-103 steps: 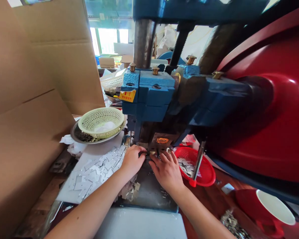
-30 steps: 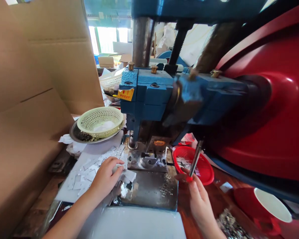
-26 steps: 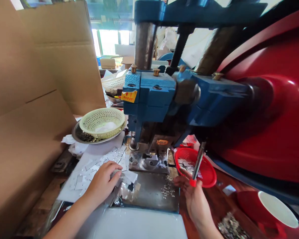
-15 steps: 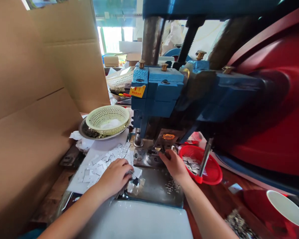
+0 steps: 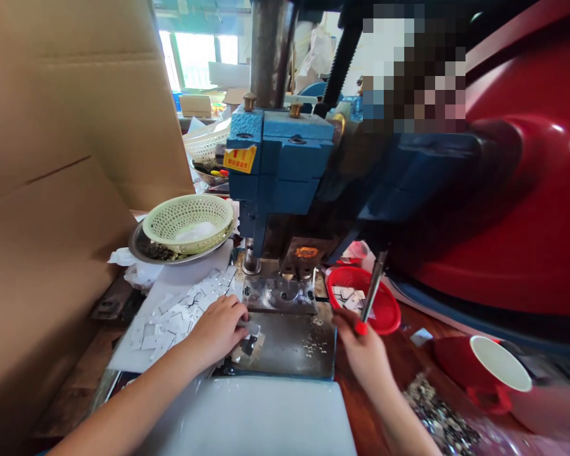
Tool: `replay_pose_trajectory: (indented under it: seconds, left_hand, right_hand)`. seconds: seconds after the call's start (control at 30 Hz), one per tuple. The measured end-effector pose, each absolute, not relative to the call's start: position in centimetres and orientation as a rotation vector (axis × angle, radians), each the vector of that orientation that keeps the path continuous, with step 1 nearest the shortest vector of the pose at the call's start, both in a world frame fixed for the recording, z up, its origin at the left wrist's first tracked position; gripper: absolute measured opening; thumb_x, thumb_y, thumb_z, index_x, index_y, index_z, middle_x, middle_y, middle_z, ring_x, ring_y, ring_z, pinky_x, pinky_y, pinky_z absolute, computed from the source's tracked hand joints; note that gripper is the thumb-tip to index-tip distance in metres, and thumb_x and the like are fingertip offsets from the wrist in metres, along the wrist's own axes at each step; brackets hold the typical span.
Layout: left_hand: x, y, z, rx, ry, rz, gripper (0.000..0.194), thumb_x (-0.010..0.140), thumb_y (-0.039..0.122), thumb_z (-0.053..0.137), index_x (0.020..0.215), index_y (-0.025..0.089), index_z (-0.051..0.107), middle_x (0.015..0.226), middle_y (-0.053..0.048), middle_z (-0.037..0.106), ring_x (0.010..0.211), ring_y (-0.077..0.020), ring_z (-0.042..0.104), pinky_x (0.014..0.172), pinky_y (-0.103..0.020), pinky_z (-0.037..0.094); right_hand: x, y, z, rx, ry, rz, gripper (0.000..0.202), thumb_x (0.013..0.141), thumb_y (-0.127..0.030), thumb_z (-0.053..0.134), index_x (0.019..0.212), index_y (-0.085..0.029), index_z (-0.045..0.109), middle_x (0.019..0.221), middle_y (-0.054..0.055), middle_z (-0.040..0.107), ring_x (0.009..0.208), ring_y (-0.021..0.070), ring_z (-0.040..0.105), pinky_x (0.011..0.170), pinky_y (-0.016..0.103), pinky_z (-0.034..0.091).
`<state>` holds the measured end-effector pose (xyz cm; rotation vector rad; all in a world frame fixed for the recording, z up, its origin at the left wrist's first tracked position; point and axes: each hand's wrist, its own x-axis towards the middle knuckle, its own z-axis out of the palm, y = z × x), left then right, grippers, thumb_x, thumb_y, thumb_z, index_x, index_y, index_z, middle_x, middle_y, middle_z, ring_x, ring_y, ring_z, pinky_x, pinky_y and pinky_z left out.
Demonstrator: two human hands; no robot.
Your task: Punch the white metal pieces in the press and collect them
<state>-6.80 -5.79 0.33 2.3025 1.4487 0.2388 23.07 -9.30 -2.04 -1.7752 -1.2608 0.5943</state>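
My left hand [image 5: 221, 326] is closed, thumb and fingers pinching a small flat metal plate [image 5: 253, 328] at the near left corner of the press base. Beside it, a loose pile of flat white-grey plates [image 5: 175, 320] covers a white sheet. My right hand [image 5: 365, 351] is at the red end of a metal lever [image 5: 374, 285]. Its fingers reach out left of the lever, apart, with nothing visible in them. The lever crosses in front and partly hides the hand. Under the blue press [image 5: 285, 161], the metal die block [image 5: 278, 296] is uncovered by either hand.
A red basket [image 5: 392, 316] with plates stands behind the lever. A pale green basket [image 5: 190, 218] sits on a metal bowl at left. Cardboard [image 5: 90, 114] walls the left side. A red mug [image 5: 460, 361] and small metal scraps [image 5: 437, 408] lie at right.
My right hand has moved from the die to the lever's red end, right and nearer. My left hand keeps nearly the same place. The whole view has shifted slightly.
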Motion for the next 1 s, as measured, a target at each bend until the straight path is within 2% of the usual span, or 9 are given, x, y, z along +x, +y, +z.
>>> replay_pose_trajectory:
  seconds: [0.07,0.2,0.43,0.6,0.7,0.83,1.0]
  left_hand:
    - [-6.7,-5.9,0.5,2.261,1.441,0.266,0.007,0.076,0.025,0.065,0.08,0.023,0.061,0.09,-0.001,0.058,0.09,-0.0212,0.054,0.079,-0.032,0.04]
    - [-6.4,-6.5,1.2,2.118,1.459,0.332,0.005,0.079,0.026,0.059,0.077,0.022,0.059,0.082,0.0,0.062,0.082,-0.0193,0.056,0.072,-0.029,0.039]
    - [-4.3,-8.0,0.9,1.435,1.292,0.632,0.02,0.082,0.038,0.053,0.088,0.019,0.058,0.075,0.0,0.063,0.066,-0.0153,0.06,0.058,-0.024,0.042]
    - [-2.4,-8.7,-0.5,1.142,1.235,0.694,0.032,0.08,0.045,0.054,0.099,0.018,0.058,0.062,0.004,0.053,0.048,-0.0116,0.052,0.042,-0.02,0.036]
    - [-2.1,-8.9,-1.1,1.15,1.227,0.739,0.034,0.08,0.043,0.055,0.101,0.018,0.061,0.063,0.003,0.054,0.049,-0.0104,0.05,0.043,-0.02,0.036]
    - [-2.3,-8.9,-1.6,1.13,1.218,0.737,0.037,0.081,0.043,0.053,0.107,0.018,0.063,0.067,0.001,0.058,0.055,-0.0111,0.052,0.045,-0.02,0.037]
    - [-2.5,-9.1,-1.4,0.967,1.192,0.732,0.043,0.075,0.043,0.062,0.109,0.017,0.064,0.068,-0.001,0.062,0.06,-0.0116,0.054,0.048,-0.018,0.037]
  right_hand:
    - [21.6,-9.6,-2.2,-1.72,-1.497,0.623,0.028,0.076,-0.044,0.054,0.083,-0.021,0.067,0.085,0.006,0.071,0.085,0.0238,0.064,0.08,0.036,0.048]
    - [21.1,-9.6,-2.1,-1.81,-1.65,0.464,0.026,0.082,-0.039,0.047,0.087,-0.023,0.068,0.086,0.004,0.07,0.085,0.0218,0.064,0.079,0.035,0.049]
    - [22.1,-10.0,-2.6,-1.878,-1.962,0.332,0.026,0.087,-0.027,0.043,0.091,-0.023,0.068,0.088,0.004,0.067,0.084,0.021,0.063,0.078,0.033,0.047]
    - [20.8,-9.8,-2.4,-1.913,-2.075,0.247,0.025,0.088,-0.023,0.045,0.093,-0.025,0.069,0.09,0.004,0.066,0.085,0.0221,0.061,0.078,0.036,0.046]
    - [20.4,-9.6,-2.3,-1.873,-2.091,0.283,0.023,0.088,-0.024,0.047,0.092,-0.027,0.069,0.091,0.003,0.067,0.086,0.0225,0.06,0.078,0.037,0.045]
    - [20.5,-9.4,-2.4,-1.822,-1.988,0.34,0.019,0.087,-0.023,0.048,0.089,-0.023,0.068,0.09,0.004,0.067,0.086,0.0206,0.06,0.08,0.034,0.045]
    - [19.7,-9.3,-2.5,-1.899,-2.072,0.179,0.015,0.085,-0.025,0.052,0.082,-0.025,0.067,0.086,0.003,0.066,0.083,0.0228,0.058,0.073,0.036,0.042]
